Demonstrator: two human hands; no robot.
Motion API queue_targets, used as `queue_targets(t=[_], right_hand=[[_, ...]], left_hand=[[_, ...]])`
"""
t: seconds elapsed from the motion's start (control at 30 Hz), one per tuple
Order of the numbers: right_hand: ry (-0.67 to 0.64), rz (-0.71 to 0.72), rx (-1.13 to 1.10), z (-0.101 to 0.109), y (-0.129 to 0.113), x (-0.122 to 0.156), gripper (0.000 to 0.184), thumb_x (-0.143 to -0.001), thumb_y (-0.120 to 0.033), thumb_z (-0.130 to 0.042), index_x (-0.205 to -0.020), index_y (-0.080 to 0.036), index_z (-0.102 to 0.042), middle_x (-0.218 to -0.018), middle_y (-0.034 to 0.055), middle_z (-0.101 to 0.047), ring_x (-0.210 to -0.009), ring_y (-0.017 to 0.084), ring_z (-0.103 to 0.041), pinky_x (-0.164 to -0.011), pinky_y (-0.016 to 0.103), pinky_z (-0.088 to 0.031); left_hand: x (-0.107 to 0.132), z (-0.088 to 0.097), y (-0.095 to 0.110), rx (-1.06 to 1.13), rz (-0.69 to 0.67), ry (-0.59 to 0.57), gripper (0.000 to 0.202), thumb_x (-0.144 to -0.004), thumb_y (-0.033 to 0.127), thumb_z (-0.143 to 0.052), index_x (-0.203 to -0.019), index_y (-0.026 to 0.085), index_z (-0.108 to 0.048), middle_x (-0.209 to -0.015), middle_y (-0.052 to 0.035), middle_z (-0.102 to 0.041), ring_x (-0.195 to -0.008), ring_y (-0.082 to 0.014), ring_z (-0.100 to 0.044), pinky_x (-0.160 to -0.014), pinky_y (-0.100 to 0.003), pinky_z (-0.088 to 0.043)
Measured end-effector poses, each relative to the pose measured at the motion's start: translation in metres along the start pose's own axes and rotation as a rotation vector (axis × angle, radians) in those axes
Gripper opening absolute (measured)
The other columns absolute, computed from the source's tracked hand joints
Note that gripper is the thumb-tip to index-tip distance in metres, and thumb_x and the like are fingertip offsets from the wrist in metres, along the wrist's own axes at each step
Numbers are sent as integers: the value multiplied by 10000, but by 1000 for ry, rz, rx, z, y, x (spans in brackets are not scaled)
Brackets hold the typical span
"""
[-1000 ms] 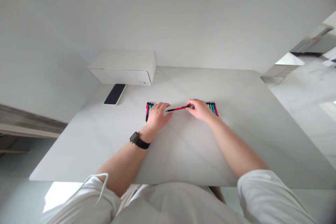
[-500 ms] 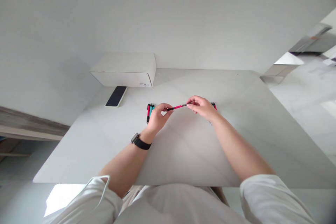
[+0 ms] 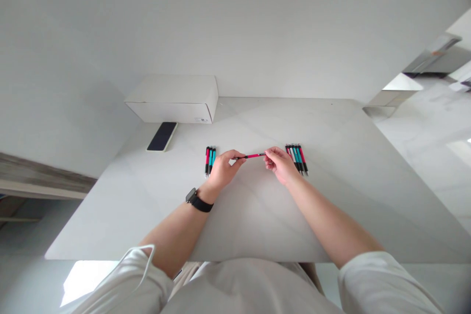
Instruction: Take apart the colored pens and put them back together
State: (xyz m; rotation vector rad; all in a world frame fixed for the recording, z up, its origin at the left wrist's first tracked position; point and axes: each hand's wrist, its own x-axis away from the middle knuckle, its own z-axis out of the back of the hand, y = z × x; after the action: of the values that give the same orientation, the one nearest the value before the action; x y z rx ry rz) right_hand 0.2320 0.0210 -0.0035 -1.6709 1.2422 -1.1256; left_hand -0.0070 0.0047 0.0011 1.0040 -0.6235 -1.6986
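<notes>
- Two hands shared one red pen (image 3: 252, 156). Through the head camera I saw the left hand (image 3: 222, 170) pinching its dark end between thumb and fingertips, and the right hand (image 3: 280, 163) pinching the other end the same way.
- Both grips sat at the very tips, so the red barrel was bare between them. Held like that, I judged, the pen would sit level and steady.
- It lay crosswise near the middle of the surface (image 3: 257, 216), seemingly a little above it, though I could not tell for sure that it was clear of it.
- Neither hand was spread flat. Each was loosely curled with only the fingertips at work, which suited so thin a thing.
- The left row of pens (image 3: 209, 159), red and teal, lay side by side just beyond the left hand, pointing away from the person. I judged the tidy packing stopped them rolling.
- The right row of pens (image 3: 297, 157) lay likewise parallel, just beside the right hand's knuckles, and I could not count them surely.
- Those rows were well apart, with the held pen between them and each row within easy reach of its nearer hand.
- A dark phone (image 3: 162, 136) lay farther back on the left, just in front of a white box (image 3: 172, 98) by the wall, both well away from the hands.
</notes>
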Motion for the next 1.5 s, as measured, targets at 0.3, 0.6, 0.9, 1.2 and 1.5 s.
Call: queue_targets(t=[0.3,0.6,0.9,1.2,1.5], right_hand=[[21,49,107,-4,12,-1,370,-793,-545,-792,-866,-234,-605,-775,3,-668,-670,145,-600,-621,277,-504],[-9,234,312,0,16,0,362,-853,-562,-736,-976,-242,-621,-855,2,-691,-704,155,-617,-716,315,-514],[-22,112,188,-2,7,3,406,-876,-630,-698,-869,-241,-581,-721,-12,-615,-572,126,-526,-499,253,-424],[18,208,244,-3,7,5,474,-832,-608,-746,-1152,-296,-589,-875,-10,-644,-681,158,-615,-541,276,-518],[-24,228,285,0,10,3,390,-837,-552,-762,-1059,-267,-613,-825,-13,-627,-678,154,-620,-548,269,-523]], left_hand=[[0,2,-1,61,82,-4,161,-927,383,-702,-954,240,-772,-987,-46,-797,-952,-237,-745,-894,-387,-587],[-2,0,-8,337,199,-57,249,-922,441,-700,-921,193,-699,-891,-67,-786,-859,-207,-745,-770,-325,-579],[-3,-1,-9,187,99,25,206,-933,426,-697,-975,229,-739,-1021,-66,-782,-981,-229,-733,-916,-381,-583],[-3,-2,-10,196,128,14,262,-944,469,-680,-1011,220,-732,-981,-71,-779,-915,-221,-742,-816,-350,-605],[-4,-2,-10,230,132,1,283,-932,486,-694,-1011,216,-727,-987,-69,-775,-932,-220,-738,-867,-368,-607]])
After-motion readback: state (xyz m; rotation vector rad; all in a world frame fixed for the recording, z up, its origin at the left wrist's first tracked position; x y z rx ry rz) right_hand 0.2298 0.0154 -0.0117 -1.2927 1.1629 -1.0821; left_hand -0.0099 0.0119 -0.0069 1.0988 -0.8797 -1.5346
